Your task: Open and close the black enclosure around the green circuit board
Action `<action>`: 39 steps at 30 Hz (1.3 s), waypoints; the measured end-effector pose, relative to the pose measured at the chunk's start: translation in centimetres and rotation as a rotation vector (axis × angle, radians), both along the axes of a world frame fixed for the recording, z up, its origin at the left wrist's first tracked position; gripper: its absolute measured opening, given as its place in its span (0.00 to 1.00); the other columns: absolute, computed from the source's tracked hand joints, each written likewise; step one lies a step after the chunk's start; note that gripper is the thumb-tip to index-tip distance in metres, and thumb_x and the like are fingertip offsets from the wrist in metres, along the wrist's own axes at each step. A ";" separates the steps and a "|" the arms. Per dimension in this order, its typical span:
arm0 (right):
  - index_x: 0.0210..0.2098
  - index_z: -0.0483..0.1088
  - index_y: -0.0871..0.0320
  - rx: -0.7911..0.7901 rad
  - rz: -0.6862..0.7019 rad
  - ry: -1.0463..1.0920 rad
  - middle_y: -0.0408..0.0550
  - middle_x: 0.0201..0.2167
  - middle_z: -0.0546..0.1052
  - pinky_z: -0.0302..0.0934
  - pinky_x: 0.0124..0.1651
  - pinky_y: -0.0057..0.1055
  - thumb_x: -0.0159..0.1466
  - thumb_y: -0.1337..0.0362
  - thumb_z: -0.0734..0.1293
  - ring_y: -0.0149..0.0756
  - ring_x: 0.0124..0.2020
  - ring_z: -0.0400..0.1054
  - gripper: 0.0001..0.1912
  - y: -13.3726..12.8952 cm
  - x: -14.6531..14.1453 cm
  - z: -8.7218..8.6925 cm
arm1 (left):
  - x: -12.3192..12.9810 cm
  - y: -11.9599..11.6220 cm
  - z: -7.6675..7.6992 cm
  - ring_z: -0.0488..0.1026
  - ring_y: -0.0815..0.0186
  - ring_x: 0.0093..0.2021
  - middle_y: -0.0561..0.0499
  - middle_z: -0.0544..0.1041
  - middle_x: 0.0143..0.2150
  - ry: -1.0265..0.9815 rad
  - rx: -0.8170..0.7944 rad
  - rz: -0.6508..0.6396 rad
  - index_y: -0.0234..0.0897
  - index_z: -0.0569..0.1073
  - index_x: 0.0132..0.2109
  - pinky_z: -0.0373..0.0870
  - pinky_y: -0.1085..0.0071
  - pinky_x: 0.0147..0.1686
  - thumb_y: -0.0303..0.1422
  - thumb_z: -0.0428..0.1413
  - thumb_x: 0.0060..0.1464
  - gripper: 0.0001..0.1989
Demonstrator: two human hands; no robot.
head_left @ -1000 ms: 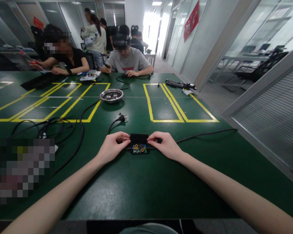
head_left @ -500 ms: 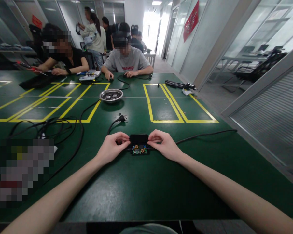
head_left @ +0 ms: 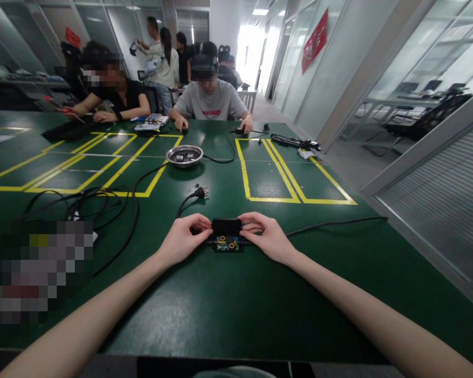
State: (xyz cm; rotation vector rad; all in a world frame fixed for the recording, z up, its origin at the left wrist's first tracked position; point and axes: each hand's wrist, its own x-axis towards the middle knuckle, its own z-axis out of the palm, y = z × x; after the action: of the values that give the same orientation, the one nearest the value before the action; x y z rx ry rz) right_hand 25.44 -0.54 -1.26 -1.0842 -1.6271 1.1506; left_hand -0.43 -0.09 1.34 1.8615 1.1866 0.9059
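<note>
Although the whole green tabletop [head_left: 268, 315] has slid a little in my view, as if the camera has turned slightly, most of what lies on it keeps its place. Across from me, the co-worker [head_left: 211, 102] has moved a black device [head_left: 239, 131] farther to my right, and the cable [head_left: 234, 151] beside it has followed; I judge that this alters nothing at my end. Near me, the left grip [head_left: 185, 236] and right grip [head_left: 268, 239] pinch opposite ends of the black lid [head_left: 227, 226], hardly changed from a second ago. It stands tilted up behind the case base [head_left: 241, 248]; whether the two touch, I cannot tell. So the work has advanced little: the circuit board [head_left: 227, 249] lies uncovered in the base, its orange rings [head_left: 232, 245] showing.
</note>
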 end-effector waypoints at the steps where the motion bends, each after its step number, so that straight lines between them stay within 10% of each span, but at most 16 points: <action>1: 0.48 0.76 0.57 0.001 -0.002 0.001 0.49 0.43 0.83 0.77 0.46 0.34 0.58 0.64 0.73 0.36 0.40 0.81 0.18 0.0 0.0 0.0 | 0.0 0.0 0.0 0.81 0.60 0.37 0.49 0.84 0.35 0.002 0.000 0.000 0.37 0.79 0.38 0.77 0.64 0.42 0.38 0.60 0.55 0.09; 39: 0.47 0.77 0.57 0.060 0.018 -0.036 0.47 0.35 0.83 0.78 0.42 0.35 0.61 0.61 0.72 0.37 0.35 0.80 0.15 -0.5 0.4 0.7 | -0.2 -0.3 0.4 0.79 0.63 0.33 0.50 0.82 0.32 0.047 0.059 -0.030 0.37 0.79 0.36 0.75 0.68 0.37 0.38 0.61 0.55 0.09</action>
State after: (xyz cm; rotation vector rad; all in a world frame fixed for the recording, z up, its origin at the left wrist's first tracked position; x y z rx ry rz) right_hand 25.83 -1.04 -0.61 -1.0589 -1.6916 1.0922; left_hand -0.65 -0.40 1.77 1.9527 1.1681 0.8934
